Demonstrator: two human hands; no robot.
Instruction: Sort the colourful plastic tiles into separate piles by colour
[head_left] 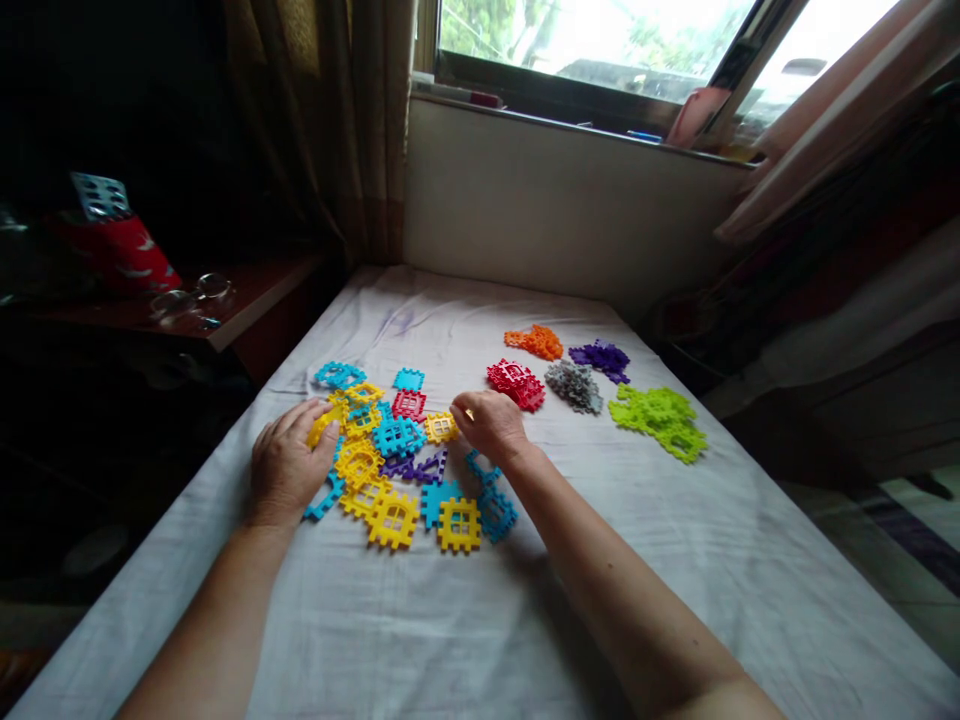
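Observation:
Over the left side of the mixed pile, my left hand (289, 465) is closed on a yellow interlocking building tile (324, 424). My right hand (491, 425) has its fingers curled down at the right edge of another yellow window tile (441, 428) and appears to pinch it; the fingertips are hidden. Between and below the hands lie yellow window tiles (394, 521), blue tiles (400, 436), a red tile (409, 404) and purple tiles (427, 466). More blue tiles (495, 512) lie below my right wrist.
Beyond my right hand are single-colour heaps: red (516, 385), grey (574, 386), orange (536, 341), purple (601, 359) and lime green (660, 422). All rest on a bed-like surface with a white sheet (360, 630). A dark side table (262, 285) holding glasses (191, 297) stands at left.

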